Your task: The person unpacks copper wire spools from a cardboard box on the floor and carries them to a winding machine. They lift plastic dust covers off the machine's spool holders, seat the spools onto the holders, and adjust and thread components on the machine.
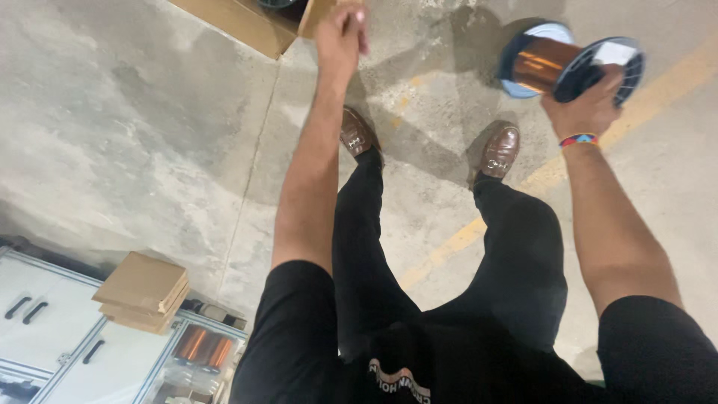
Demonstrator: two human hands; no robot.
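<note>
**Desk:** What does the frame show?

**Photographer:** A person stands on a concrete floor [134,135], seen from above. The right hand [591,105] is clamped on a spool of copper wire [557,66], gripping its near dark flange and holding it in the air, out past the brown shoes [499,150].

**Desk:** And the other hand?

**Photographer:** The left hand [342,34] is stretched well to the left of the spool, fingers drawn together at the flap of an open cardboard box [247,22]. Whether it pinches the flap or only touches it, I cannot tell.

**Desk:** Anything else near?

**Photographer:** Far below and left of the spool, a stack of flat cardboard pieces [142,292] lies on a white cabinet [52,314], beside a clear bin of more copper spools [206,348].

**Desk:** Risks?

**Photographer:** In my judgement, the spool looks heavy for a one-handed hold on the flange alone; a slip would drop it toward the shoes or the floor, denting the flange and loosening the winding.
</note>
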